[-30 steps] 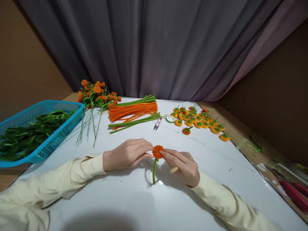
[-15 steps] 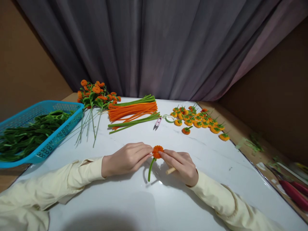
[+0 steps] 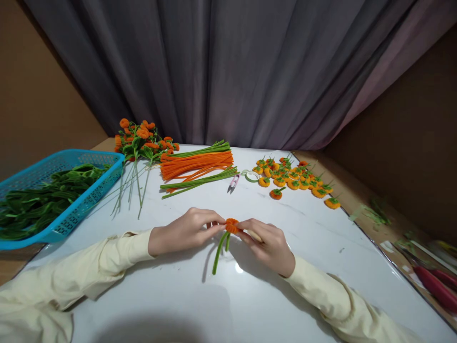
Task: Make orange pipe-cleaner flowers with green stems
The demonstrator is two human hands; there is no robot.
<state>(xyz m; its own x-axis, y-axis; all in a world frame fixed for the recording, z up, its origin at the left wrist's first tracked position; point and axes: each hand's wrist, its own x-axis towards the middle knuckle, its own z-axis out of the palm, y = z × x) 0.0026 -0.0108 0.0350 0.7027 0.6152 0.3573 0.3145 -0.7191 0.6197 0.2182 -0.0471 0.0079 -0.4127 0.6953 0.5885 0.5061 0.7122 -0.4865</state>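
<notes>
Between my two hands is an orange pipe-cleaner flower [image 3: 232,226], with two green pipe-cleaner ends [image 3: 217,255] hanging below it. The fingertips of my left hand [image 3: 189,233] pinch its left side. My right hand [image 3: 268,244] grips the right side by thumb and finger, and a pale wooden stick [image 3: 254,235] is tucked in its palm, mostly hidden. Beyond my hands lie pink-handled thread snips [image 3: 234,183] and a roll of green tape [image 3: 252,176].
A blue basket [image 3: 84,200] of green leaves stands at left. Finished orange flowers on stems [image 3: 143,133] lie behind it. Orange pipe cleaners [image 3: 196,164] and green ones [image 3: 200,180] are at the back. Several flower heads [image 3: 293,184] sit back right; red-handled pliers [image 3: 435,288] lie far right.
The flower has tipped, so its face shows less and both green ends are visible below. My right fingers have shifted along its edge, and the stick is more covered.
</notes>
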